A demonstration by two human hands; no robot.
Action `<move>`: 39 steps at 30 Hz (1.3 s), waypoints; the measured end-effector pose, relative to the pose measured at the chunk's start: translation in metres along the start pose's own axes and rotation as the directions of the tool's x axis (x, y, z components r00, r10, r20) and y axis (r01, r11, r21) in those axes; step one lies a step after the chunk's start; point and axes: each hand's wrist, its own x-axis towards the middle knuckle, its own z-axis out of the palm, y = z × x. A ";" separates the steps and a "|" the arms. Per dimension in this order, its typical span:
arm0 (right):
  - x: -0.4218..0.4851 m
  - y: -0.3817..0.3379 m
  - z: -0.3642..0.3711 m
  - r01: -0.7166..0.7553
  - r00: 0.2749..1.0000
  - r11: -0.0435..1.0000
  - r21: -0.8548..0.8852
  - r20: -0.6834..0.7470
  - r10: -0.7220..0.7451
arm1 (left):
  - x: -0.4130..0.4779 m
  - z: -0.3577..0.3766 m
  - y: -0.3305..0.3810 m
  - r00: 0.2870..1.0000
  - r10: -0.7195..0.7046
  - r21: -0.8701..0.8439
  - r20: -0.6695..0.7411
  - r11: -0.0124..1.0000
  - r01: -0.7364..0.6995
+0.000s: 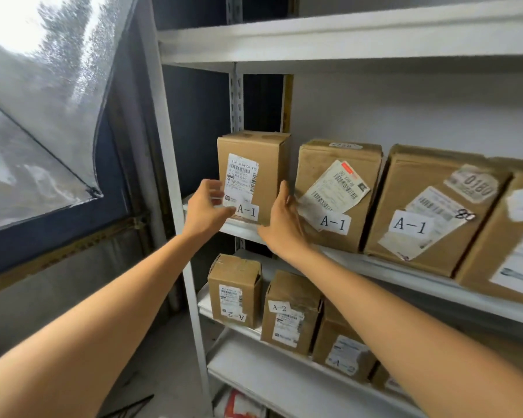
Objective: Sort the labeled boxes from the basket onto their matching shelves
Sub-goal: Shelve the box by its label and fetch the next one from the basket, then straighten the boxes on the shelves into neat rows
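Seating the box (254, 173) at the left end of the A-1 shelf (375, 262), just beside its neighbour (335, 164). Pressing its right side with straight fingers (284, 191) of the right hand (280, 220); curling the left hand (206, 211) at its left front edge, grip too blurred for telling. Next, probably letting go and fetching another from the basket.

White metal shelf (375, 268) carries upright A-1 boxes (335, 194); lower shelf (204, 301) carries A-2 boxes (290, 312).

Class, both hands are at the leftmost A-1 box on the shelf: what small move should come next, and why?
Probably draw both hands away: the leftmost A-1 box stands upright on the shelf beside the neighbouring A-1 box, left hand and right hand at its sides.
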 end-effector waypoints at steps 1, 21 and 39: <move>-0.010 0.002 -0.008 0.031 0.999 0.999 -0.020 0.034 -0.030 | -0.012 0.001 0.008 1.000 -0.001 0.015 0.014 1.000 0.001; -0.315 0.263 -0.261 -0.222 0.914 0.844 -0.488 0.197 0.354 | -0.299 0.245 0.177 0.692 0.092 0.346 0.716 0.814 -0.467; -0.490 0.443 -0.428 -0.601 0.748 0.627 -0.496 -0.072 0.660 | -0.438 0.507 0.283 0.274 0.205 0.041 0.940 0.727 -0.685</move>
